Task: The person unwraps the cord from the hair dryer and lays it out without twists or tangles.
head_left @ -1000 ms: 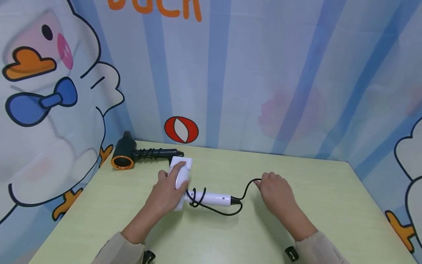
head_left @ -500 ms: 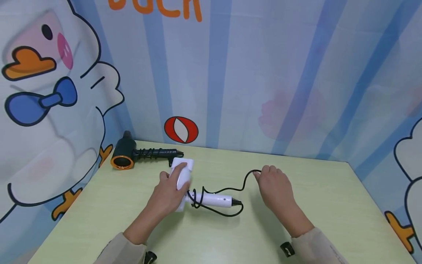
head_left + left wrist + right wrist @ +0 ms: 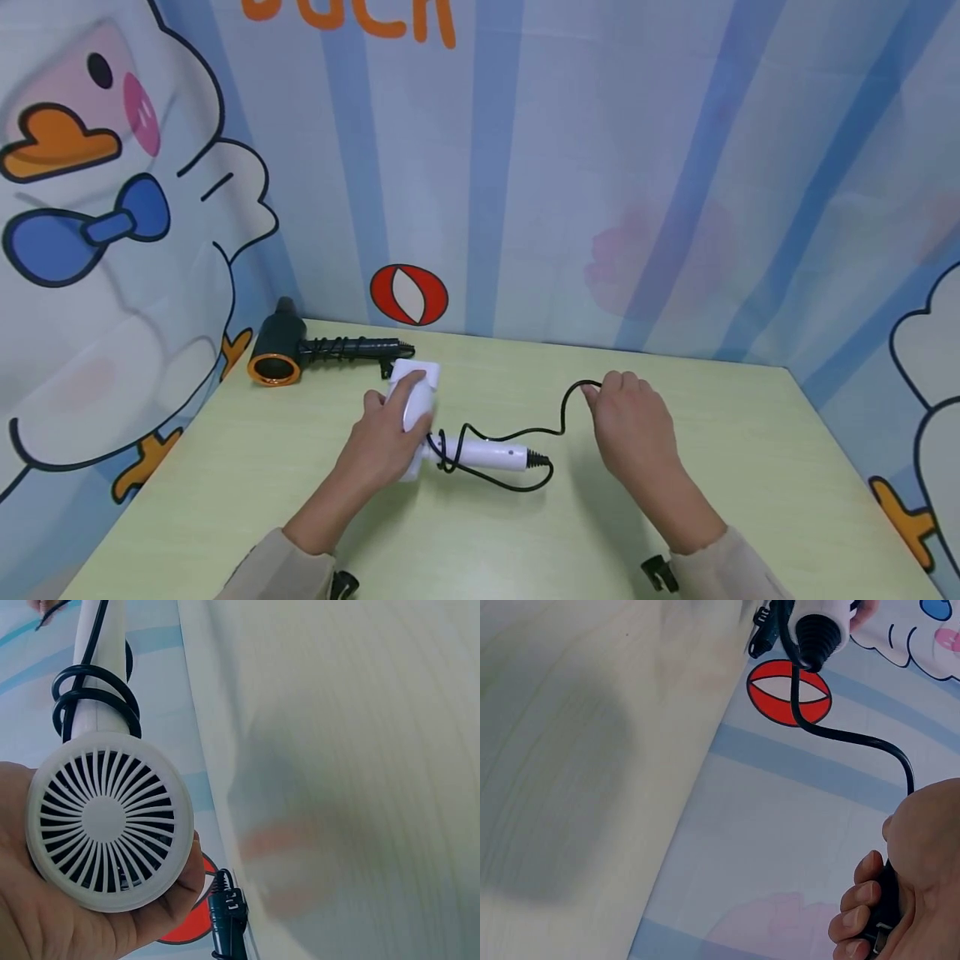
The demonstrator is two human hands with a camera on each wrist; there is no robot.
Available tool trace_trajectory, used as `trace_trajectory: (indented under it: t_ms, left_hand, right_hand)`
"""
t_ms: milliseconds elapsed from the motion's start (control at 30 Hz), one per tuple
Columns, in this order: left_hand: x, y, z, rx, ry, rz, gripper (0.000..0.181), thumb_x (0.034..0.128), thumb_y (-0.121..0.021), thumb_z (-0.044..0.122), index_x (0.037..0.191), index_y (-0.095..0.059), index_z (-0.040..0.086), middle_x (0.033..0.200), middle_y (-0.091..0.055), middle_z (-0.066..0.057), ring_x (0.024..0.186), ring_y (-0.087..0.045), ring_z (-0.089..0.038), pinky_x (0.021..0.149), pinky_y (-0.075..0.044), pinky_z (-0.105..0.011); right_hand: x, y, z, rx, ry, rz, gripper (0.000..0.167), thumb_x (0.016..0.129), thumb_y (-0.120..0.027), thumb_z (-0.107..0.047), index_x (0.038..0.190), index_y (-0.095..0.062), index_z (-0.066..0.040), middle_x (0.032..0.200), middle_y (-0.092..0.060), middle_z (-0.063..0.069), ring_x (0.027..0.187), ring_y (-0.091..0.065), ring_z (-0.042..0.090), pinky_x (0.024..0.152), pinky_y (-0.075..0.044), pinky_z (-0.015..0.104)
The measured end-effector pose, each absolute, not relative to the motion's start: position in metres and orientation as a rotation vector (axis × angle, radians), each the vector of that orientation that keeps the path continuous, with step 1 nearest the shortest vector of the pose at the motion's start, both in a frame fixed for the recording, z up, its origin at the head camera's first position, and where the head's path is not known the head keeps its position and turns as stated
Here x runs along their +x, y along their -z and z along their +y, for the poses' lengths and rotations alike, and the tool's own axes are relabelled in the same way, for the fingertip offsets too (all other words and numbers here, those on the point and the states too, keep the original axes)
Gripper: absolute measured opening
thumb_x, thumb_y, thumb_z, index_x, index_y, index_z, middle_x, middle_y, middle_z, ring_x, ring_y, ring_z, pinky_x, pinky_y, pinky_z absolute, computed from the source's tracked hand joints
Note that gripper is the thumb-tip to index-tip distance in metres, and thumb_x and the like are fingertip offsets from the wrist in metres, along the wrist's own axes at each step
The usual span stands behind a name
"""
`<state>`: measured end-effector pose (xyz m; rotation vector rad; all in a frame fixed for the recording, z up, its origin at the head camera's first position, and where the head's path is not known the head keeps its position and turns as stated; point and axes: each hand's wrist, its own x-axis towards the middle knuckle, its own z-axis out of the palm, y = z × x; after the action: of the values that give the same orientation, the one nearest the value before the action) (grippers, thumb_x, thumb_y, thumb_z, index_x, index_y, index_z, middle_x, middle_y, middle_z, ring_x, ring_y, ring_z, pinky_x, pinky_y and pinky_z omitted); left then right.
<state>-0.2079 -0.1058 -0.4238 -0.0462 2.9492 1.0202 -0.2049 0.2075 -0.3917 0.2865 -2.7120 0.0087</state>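
A white hair dryer [image 3: 483, 454] is raised over the table with its handle toward the right. My left hand [image 3: 378, 440] grips it round the barrel, and the round slotted intake grille [image 3: 103, 819] shows in the left wrist view. The black power cord [image 3: 517, 433] loops round the handle near the barrel, then runs off to the right. My right hand [image 3: 637, 429] holds the cord's far end. In the right wrist view its fingers [image 3: 851, 922] curl round a thicker black piece that looks like the plug, partly hidden by the palm.
A black hair dryer [image 3: 277, 354] with an orange rim lies at the table's back left, its cord wound round its handle. The pale wooden table [image 3: 720, 467] meets a blue striped cloth backdrop [image 3: 555, 167] with cartoon ducks behind and at both sides.
My right hand has moved up and slightly right with the cord's end. A stretch of cord has come away from the handle's tip and now runs loose above it. The left hand holds nearly still.
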Motion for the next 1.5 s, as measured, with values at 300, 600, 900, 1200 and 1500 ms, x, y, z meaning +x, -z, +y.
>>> trace_trajectory:
  t_ms: [300,600,900,1200,1500]
  left_hand:
    - [-0.210,0.424,-0.107,-0.054,-1.024,2.943,0.064,0.1005,-0.059,0.043,0.157,-0.029,0.038,0.123,-0.042,-0.021,0.081,-0.059,-0.030,0.059,-0.049,-0.035]
    - [-0.211,0.424,-0.107,-0.066,-1.020,2.944,0.064,0.1005,-0.059,0.043,0.157,-0.029,0.038,0.122,-0.042,-0.020,0.079,-0.059,-0.030,0.058,-0.049,-0.035]
    - [-0.213,0.423,-0.108,-0.080,-1.007,2.937,0.064,0.1004,-0.058,0.043,0.157,-0.028,0.038,0.123,-0.041,-0.020,0.080,-0.058,-0.030,0.057,-0.048,-0.034]
    - [-0.214,0.423,-0.110,-0.080,-1.016,2.928,0.065,0.1003,-0.059,0.042,0.157,-0.028,0.038,0.124,-0.041,-0.021,0.083,-0.058,-0.031,0.057,-0.048,-0.034]
    - [-0.216,0.422,-0.112,-0.081,-1.028,2.930,0.064,0.1005,-0.058,0.043,0.157,-0.028,0.039,0.121,-0.041,-0.019,0.078,-0.058,-0.030,0.056,-0.047,-0.033]
  right_hand:
    - [-0.190,0.378,0.204,0.304,-0.057,-2.695,0.039,0.104,-0.058,-0.025,0.078,-0.042,-0.001,0.069,-0.038,0.009,0.060,-0.037,0.025,0.054,-0.033,0.035]
    - [-0.179,0.372,0.202,0.329,-0.068,-2.647,0.038,0.102,-0.062,-0.023,0.078,-0.041,-0.001,0.069,-0.037,0.009,0.060,-0.036,0.025,0.056,-0.032,0.035]
    - [-0.167,0.372,0.203,0.359,-0.053,-2.589,0.041,0.100,-0.066,-0.025,0.077,-0.040,-0.002,0.067,-0.034,0.008,0.059,-0.033,0.024,0.057,-0.030,0.034]
    - [-0.152,0.369,0.206,0.434,-0.050,-2.538,0.042,0.103,-0.061,-0.028,0.076,-0.038,-0.005,0.068,-0.031,0.005,0.059,-0.030,0.021,0.058,-0.028,0.032]
    - [-0.132,0.369,0.207,0.523,-0.093,-2.440,0.060,0.108,-0.009,-0.050,0.076,-0.036,-0.007,0.068,-0.027,0.001,0.060,-0.025,0.017,0.057,-0.024,0.029]
